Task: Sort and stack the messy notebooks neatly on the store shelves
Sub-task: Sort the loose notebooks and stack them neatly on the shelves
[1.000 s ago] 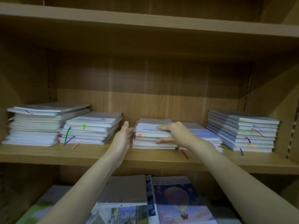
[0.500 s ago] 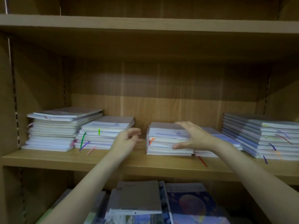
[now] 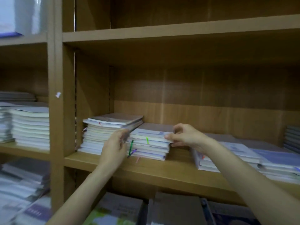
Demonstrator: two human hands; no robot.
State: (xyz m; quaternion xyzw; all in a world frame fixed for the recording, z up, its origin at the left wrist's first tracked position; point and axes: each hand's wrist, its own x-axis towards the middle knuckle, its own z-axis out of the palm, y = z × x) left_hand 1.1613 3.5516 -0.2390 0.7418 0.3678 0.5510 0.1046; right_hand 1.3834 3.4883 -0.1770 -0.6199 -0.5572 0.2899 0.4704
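Note:
On the wooden shelf [image 3: 146, 168] lie several notebook stacks. A tall stack [image 3: 97, 135] stands at the far left, with a shorter stack [image 3: 151, 145] with green and purple ribbons beside it. My left hand [image 3: 115, 146] curls its fingers against the left end of this shorter stack. My right hand [image 3: 186, 135] pinches the right edge of its top notebooks, thumb in front and fingers on top. A low, spread stack [image 3: 240, 153] lies to the right, behind my right forearm.
A dark stack [image 3: 292, 138] sits at the far right edge. The neighbouring bay on the left holds more white stacks [image 3: 30, 127]. Books [image 3: 175, 208] lie on the shelf below. A shelf board [image 3: 162, 33] runs overhead.
The view has swung left. Both hands left the middle stack and moved left to the shorter stack with the green ribbon, one at each end.

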